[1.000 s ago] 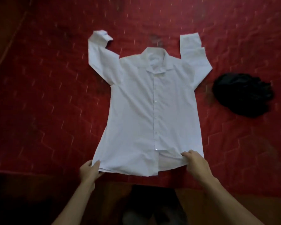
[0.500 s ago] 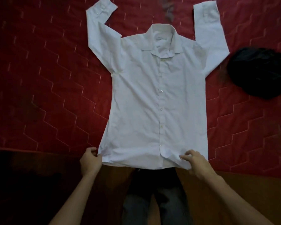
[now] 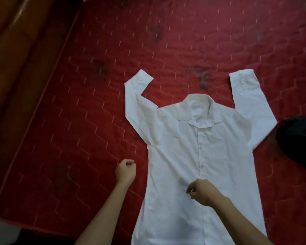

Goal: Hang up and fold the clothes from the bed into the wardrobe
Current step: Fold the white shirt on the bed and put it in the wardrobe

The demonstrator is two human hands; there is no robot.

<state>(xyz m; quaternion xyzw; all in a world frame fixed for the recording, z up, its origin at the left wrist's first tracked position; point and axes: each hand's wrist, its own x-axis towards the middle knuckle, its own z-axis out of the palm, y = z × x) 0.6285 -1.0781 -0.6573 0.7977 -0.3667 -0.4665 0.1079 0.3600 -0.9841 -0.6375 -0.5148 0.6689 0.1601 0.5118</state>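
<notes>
White shirt (image 3: 210,156) flat on the red bed (image 3: 78,121), front up, sleeves bent upward.
Left hand (image 3: 125,171) fisted just beside the shirt, holding nothing; right hand (image 3: 201,192) curled over the button strip, grip on cloth impossible to tell. Dark garment (image 3: 298,144) near the right sleeve.

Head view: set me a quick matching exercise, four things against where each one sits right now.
Things:
1 white shirt
2 dark garment
3 left hand
4 right hand

Places:
A over the shirt's front
B at the frame's right edge
C spread flat, sleeves raised
D over the red cover, beside the shirt

Pairs: 1-C, 2-B, 3-D, 4-A.
</notes>
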